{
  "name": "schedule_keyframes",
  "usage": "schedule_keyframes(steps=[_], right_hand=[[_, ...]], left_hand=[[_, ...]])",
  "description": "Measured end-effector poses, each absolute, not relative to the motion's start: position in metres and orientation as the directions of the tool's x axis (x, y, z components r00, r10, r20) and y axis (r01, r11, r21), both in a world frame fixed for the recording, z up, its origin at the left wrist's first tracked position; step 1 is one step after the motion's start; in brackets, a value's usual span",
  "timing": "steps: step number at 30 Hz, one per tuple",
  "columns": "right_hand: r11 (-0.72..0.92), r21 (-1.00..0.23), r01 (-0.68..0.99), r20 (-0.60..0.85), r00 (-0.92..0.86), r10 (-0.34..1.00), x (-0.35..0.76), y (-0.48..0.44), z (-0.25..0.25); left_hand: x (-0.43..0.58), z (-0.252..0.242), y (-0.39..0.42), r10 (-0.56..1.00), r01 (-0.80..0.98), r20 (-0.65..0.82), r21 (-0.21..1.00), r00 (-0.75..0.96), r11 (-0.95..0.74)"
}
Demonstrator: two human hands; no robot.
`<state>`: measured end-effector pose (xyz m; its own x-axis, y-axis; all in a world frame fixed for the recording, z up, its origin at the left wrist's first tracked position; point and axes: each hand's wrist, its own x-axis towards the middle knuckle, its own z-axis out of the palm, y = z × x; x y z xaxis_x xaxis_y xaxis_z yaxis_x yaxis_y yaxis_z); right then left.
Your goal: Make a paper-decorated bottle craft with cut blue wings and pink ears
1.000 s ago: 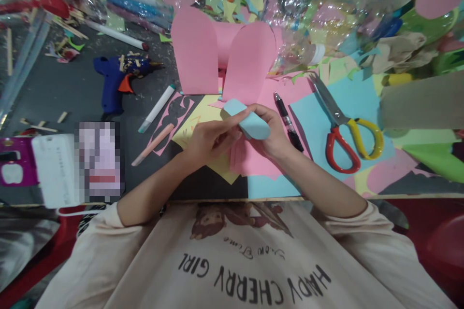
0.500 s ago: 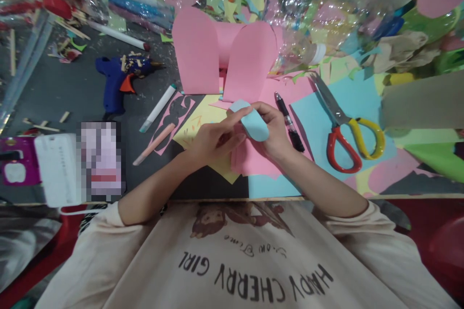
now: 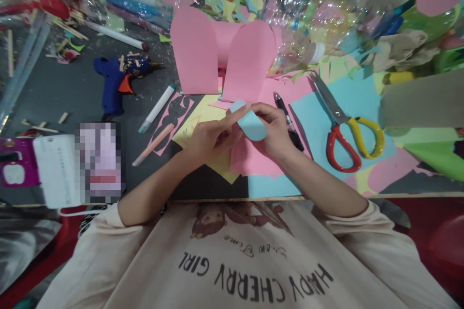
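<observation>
A light-blue paper cutout point(image 3: 254, 127) with a rounded end is pinched between both hands over pink paper. My left hand point(image 3: 210, 139) presses its fingers across the middle of the cutout. From the other side my right hand point(image 3: 273, 128) grips it, with the thumb and index finger at its top edge. Just beyond the hands stands a pink paper piece point(image 3: 244, 65) with two rounded flaps. A black pen point(image 3: 289, 120) lies close to my right hand. Left of my left hand are a peach marker point(image 3: 153, 145) and a pink cut-out strip point(image 3: 176, 120).
Scissors with red and yellow handles point(image 3: 339, 118) lie on blue paper at right. At left are a blue glue gun point(image 3: 116, 77), a white marker point(image 3: 157, 108), a blurred-out phone point(image 3: 99, 159) and a white power bank point(image 3: 58, 169). Plastic bottles point(image 3: 297, 53) and paper scraps crowd the back.
The light-blue cutout is bent a little more at the middle, and my left fingers have shifted slightly along it. Both hands keep their hold.
</observation>
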<state>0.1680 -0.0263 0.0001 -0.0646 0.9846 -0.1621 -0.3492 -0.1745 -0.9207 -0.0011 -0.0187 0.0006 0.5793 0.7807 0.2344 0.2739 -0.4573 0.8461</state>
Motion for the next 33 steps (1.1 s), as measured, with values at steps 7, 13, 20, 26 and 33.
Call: schedule_keyframes(steps=[7, 13, 20, 26, 33], right_hand=[[-0.179, -0.955, -0.236, -0.177, -0.031, 0.984, 0.168, -0.026, 0.001], [-0.129, -0.967, -0.219, -0.132, 0.001, 0.991, 0.168, -0.027, 0.000], [-0.096, -0.982, -0.165, -0.093, -0.026, 0.995, 0.168, -0.026, -0.002], [0.070, -0.992, -0.106, 0.079, -0.077, 0.994, 0.169, -0.029, -0.008], [0.071, -0.994, -0.088, 0.079, -0.095, 0.992, 0.169, -0.033, -0.009]], left_hand=[[-0.002, 0.003, -0.020, 0.796, 0.289, 0.125, 0.889, 0.592, -0.355], [-0.002, 0.002, -0.020, 0.770, 0.318, 0.149, 0.850, 0.620, -0.420], [-0.004, 0.000, -0.020, 0.803, 0.209, 0.216, 0.898, 0.556, -0.386], [-0.003, -0.003, -0.020, 0.886, 0.211, 0.252, 0.912, 0.388, -0.352], [0.000, -0.003, -0.020, 0.903, 0.352, 0.336, 0.838, 0.267, -0.416]])
